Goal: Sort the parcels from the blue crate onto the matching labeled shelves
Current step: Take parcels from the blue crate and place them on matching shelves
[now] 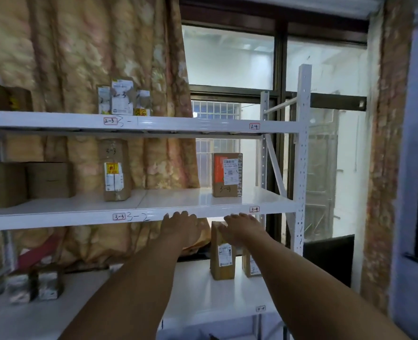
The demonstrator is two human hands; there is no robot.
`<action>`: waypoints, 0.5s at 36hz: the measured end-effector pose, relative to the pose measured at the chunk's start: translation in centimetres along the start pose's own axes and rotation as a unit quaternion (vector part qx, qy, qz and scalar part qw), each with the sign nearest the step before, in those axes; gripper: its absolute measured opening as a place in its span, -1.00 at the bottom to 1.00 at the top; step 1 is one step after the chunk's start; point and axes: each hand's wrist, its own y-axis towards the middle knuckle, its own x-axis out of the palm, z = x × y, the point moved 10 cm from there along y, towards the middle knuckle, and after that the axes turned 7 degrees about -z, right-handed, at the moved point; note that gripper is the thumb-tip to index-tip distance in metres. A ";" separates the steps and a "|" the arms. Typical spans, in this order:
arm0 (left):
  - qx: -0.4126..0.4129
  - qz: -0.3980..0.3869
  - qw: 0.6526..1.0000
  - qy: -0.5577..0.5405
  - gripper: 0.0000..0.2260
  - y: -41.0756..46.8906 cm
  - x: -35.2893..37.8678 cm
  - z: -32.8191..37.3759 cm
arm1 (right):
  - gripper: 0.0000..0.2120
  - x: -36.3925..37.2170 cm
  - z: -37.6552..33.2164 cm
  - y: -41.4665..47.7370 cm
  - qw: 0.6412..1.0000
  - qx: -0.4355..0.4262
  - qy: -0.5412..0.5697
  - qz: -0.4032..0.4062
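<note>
Both my arms reach under the white rack's middle shelf [154, 217], whose front carries the labels 3-3 and 3-4. My right hand [242, 229] grips the top of an upright brown parcel [222, 261] that stands on the lower shelf [203, 295], thumb across its front. My left hand [181, 227] hovers just left of that parcel with fingers extended and holds nothing. A second brown parcel [249, 266] stands right beside the first, partly hidden by my right forearm. The blue crate is out of view.
A parcel marked 3-4 [227, 175] and one marked 3-3 [116, 170] stand on the middle shelf, with plain boxes [48, 180] further left. Small parcels [122, 99] sit above the 2-3 label. The rack post [301, 155] and a window are at right, and a curtain [80, 57] hangs behind.
</note>
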 end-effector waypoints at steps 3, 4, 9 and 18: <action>-0.015 0.008 1.000 0.005 -0.49 -3.5 -0.2 -0.8 | -0.43 0.2 -1.4 -3.1 1.000 -0.011 0.006 -0.011; -0.022 0.017 1.000 0.009 -0.49 -4.7 -0.2 -1.3 | -0.42 0.2 -2.0 -4.2 1.000 -0.012 0.010 -0.012; -0.060 0.021 0.998 0.018 -0.43 -11.8 0.2 -3.8 | -0.37 1.3 -6.0 -9.7 0.998 -0.051 -0.004 -0.023; -0.095 -0.014 0.995 -0.001 -0.54 -25.5 0.8 -5.7 | -0.41 2.8 -11.5 -21.6 0.994 -0.097 0.012 -0.042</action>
